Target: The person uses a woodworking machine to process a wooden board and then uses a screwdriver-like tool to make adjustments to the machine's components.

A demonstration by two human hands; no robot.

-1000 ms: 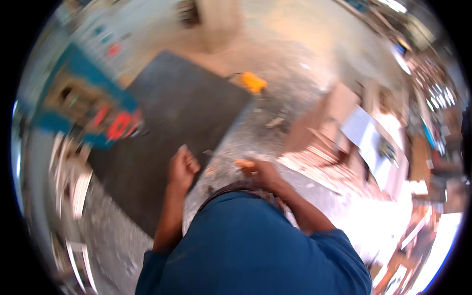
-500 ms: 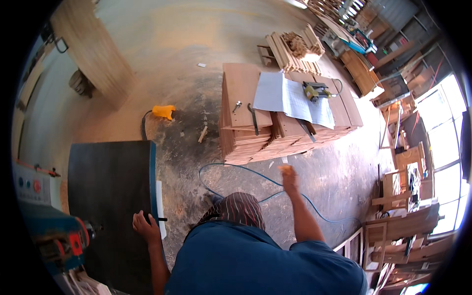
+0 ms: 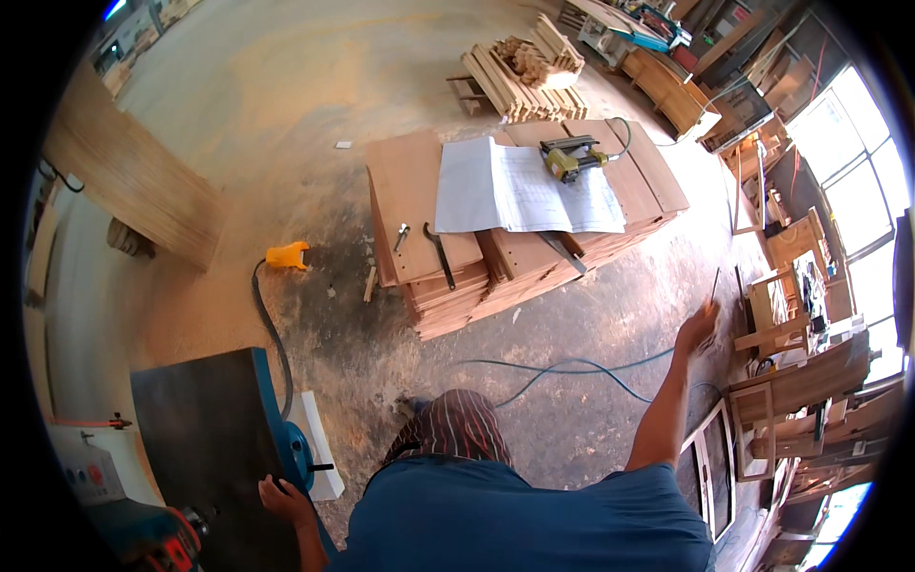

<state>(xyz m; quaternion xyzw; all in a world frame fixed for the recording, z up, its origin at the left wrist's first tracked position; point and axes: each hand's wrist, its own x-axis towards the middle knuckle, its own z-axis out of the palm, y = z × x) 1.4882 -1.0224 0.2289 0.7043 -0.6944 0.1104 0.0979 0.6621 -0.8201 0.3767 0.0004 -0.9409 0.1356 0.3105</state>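
Note:
My left hand (image 3: 285, 500) rests at the right edge of a dark flat machine table (image 3: 205, 410), fingers loosely bent and apart, with nothing seen in them. Beside it, a blue round fitting with a black handle (image 3: 322, 467) sits on the table's side. A teal drill machine with a metal chuck (image 3: 196, 520) is at the lower left. My right hand (image 3: 699, 327) is stretched out to the right above the floor. Its fingers are closed, and a thin dark rod (image 3: 716, 286) sticks up from them; its exact kind is too small to tell.
Ahead stands a stack of wooden boards (image 3: 448, 310) with paper sheets (image 3: 534, 191), a nail gun (image 3: 572, 160), a wrench (image 3: 440, 255) and a small metal tool (image 3: 401, 236) on top. A blue hose (image 3: 610, 367) crosses the floor. A yellow foot pedal (image 3: 287, 255) lies left.
My right hand has swung outward to the right, and the thin rod now shows in it. My left hand stays at the table edge, fingers more bent. The view has shifted.

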